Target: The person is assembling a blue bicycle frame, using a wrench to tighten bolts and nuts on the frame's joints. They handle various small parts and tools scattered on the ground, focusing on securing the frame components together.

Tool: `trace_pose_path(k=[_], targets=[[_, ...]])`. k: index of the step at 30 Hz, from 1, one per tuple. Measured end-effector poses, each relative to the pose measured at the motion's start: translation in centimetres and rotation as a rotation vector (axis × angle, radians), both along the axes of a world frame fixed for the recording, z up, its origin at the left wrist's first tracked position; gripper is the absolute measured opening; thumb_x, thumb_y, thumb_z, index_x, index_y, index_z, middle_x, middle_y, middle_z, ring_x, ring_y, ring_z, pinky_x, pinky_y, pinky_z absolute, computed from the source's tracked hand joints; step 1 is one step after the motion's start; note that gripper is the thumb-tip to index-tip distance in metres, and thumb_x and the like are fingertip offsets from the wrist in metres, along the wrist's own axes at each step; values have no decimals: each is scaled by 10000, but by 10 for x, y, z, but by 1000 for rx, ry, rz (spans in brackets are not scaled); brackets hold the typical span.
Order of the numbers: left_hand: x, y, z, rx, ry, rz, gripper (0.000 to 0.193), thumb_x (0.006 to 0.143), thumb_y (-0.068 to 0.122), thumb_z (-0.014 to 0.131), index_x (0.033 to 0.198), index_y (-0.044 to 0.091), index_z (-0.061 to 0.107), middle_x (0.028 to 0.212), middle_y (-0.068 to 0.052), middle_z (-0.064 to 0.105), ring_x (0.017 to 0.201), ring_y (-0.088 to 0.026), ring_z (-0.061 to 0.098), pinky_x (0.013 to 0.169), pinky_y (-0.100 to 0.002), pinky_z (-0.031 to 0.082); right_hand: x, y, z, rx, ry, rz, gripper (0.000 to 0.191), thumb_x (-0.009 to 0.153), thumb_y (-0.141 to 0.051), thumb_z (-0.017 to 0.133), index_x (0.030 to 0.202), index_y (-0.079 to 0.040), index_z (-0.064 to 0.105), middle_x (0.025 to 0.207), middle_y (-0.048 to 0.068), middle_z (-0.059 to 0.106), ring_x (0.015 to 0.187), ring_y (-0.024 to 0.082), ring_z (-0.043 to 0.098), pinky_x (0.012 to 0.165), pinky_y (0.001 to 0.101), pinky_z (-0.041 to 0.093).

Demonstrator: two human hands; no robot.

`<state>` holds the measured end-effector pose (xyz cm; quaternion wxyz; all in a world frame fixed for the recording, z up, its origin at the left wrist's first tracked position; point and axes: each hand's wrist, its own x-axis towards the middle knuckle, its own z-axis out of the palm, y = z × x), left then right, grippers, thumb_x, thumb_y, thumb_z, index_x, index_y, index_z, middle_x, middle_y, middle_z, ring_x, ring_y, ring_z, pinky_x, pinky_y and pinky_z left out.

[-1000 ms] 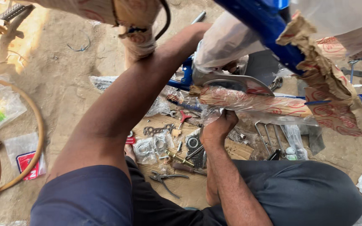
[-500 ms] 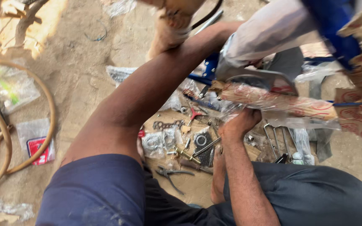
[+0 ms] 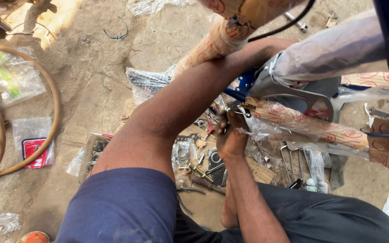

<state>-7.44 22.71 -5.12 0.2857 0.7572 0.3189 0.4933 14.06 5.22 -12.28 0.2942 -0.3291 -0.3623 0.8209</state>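
Under wrapped frame tube [image 3: 302, 123], right hand [image 3: 230, 135] fingers grip small fitting.

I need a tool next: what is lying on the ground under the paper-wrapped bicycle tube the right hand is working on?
Under the paper-wrapped bicycle tube, by the right hand, lie silver spanners, a brass bolt and red-handled pliers on a board. The plastic wrap and forearm cover whatever else is there.

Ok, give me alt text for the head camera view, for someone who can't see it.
A person's right hand grips a paper-wrapped bicycle frame tube while the left arm reaches up behind another wrapped tube, hiding that hand. Below, small tools and bolts lie scattered on dirt ground.
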Motion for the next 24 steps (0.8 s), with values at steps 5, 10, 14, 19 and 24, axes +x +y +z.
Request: trace_pose_path(k=[5, 10, 14, 19, 24], targets=[[3, -16, 9, -335, 27, 285, 448, 862, 389, 708, 1091, 6, 746, 988, -137, 811, 854, -255, 706, 761, -389, 561, -33, 13, -8, -88, -22, -110, 92, 879, -119, 735, 896, -66, 662, 828, 76, 677, 591, 116, 511, 514, 267, 385], [6, -47, 20, -396, -15, 403, 431, 881, 382, 667, 1057, -5, 740, 966, -167, 796, 845, -270, 699, 762, -405, 554, -37, 18, -28, -83, -15, -153, 150, 884, -48, 747, 850, -69, 603, 768, 30, 573, 628, 120, 489, 552, 281, 390], [8, -59, 22, -403, -53, 427, 424, 897, 376, 635, 1030, -14, 734, 948, -192, 783, 837, -282, 692, 762, -417, 549, -33, 26, -35, -123, 14, -150, 135, 915, -60, 685, 825, -82, 588, 739, 33, 556, 657, 145, 508, 639, 308, 461], [5, -55, -3, -414, -109, 476, 423, 916, 368, 595, 996, -26, 727, 926, -222, 767, 827, -296, 685, 763, -433, 543, -35, 23, -36, -138, 149, -170, 18, 891, -73, 636, 892, -84, 650, 702, 30, 565, 675, 157, 530, 650, 307, 436], [5, -88, 3, -560, -193, 707, 438, 955, 387, 604, 1009, -41, 676, 931, -252, 735, 877, -329, 715, 807, -444, 553, -45, 22, -43, -137, 292, -166, 218, 829, -104, 614, 1031, -77, 692, 728, 0, 584, 682, 138, 532, 650, 296, 443]])
